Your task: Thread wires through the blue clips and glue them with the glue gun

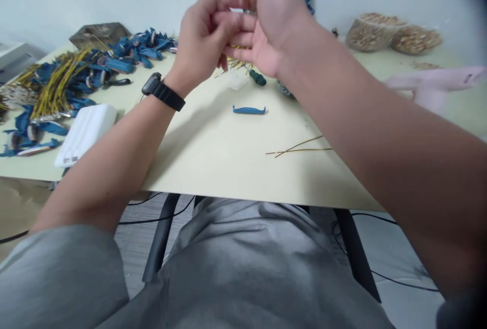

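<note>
Both hands are raised together above the far part of the table. My left hand (203, 35) is closed, its thumb and fingers pressed together against the fingers of the other hand. My right hand (272, 20) has its palm turned toward me and its fingers curled to meet the left ones. Whatever the fingertips pinch is hidden or too small to name. On the table below the hands lies a blue strip with upturned ends (249, 110). Behind it are a dark green twisted bundle (257, 77) and a clear plastic piece (236, 80).
Two thin brown wires (299, 150) cross near my right forearm. Blue parts (117, 64) and yellow wires (63, 83) pile up at left, beside a white power bank (87, 134). At right are a pink glue gun (437, 83) and bowls of small tan pieces (375, 32).
</note>
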The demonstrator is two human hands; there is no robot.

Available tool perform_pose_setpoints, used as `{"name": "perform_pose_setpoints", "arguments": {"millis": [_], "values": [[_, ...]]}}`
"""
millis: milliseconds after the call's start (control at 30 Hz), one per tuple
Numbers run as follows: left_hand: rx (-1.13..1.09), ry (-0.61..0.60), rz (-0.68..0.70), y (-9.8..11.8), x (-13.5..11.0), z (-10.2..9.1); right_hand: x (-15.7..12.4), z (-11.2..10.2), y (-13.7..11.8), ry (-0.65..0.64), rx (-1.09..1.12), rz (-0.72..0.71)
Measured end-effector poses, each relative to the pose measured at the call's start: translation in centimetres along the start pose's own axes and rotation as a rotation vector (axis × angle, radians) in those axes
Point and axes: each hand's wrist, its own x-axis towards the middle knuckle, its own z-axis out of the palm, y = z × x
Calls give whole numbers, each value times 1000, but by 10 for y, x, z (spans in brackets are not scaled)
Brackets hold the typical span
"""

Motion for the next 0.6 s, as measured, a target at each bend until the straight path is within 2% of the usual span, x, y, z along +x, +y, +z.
{"name": "perform_pose_setpoints", "arguments": {"millis": [133,233,300,433,533,600], "values": [[364,-29,61,2,-5,7,-6,-15,17,50,-78,-73],[543,-39,62,-3,-10,15,-14,-12,27,194,-109,-73],[589,-51,120,-7,-15,15,-19,-9,34,246,-119,-109],[573,-96,264,-10,-27,12,-24,-8,54,246,-71,-195],[557,-147,216,-13,-31,14,-28,-9,66,310,-237,-275],[571,-170,161,-21,-29,16,-31,-9,70,295,-370,-320]]}}
